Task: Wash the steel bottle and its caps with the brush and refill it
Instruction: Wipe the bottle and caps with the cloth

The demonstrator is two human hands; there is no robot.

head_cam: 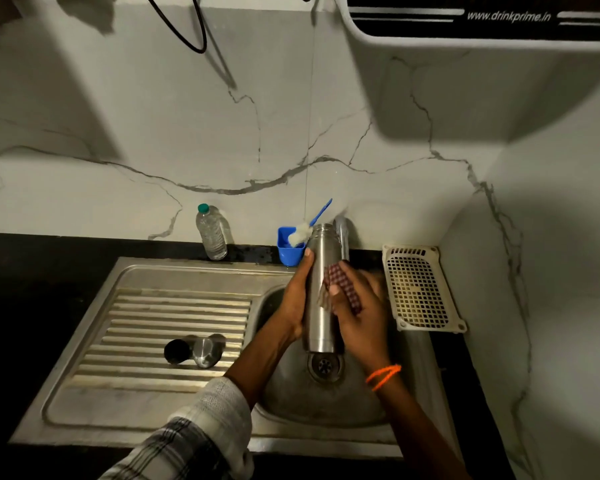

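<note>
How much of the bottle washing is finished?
Done: the two caps are off and lie on the draining board. In hand: the left hand holds the steel bottle over the sink while the right hand rubs it with a checked scrubber. Left: the brush sits in its blue cup; refilling comes later.

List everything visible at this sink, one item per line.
Steel bottle: one, silver, upright over the basin.
Checked scrub pad: one, dark red, against the bottle.
Caps: two, black and steel, on the drainboard.
Brush: one, blue handle, white head, in the cup.
Cup: one, blue, behind the sink.
Plastic bottle: one, clear, green cap, by the wall.
Tray: one, cream, right counter.
Left hand: holds the bottle.
Right hand: presses the pad.
</note>
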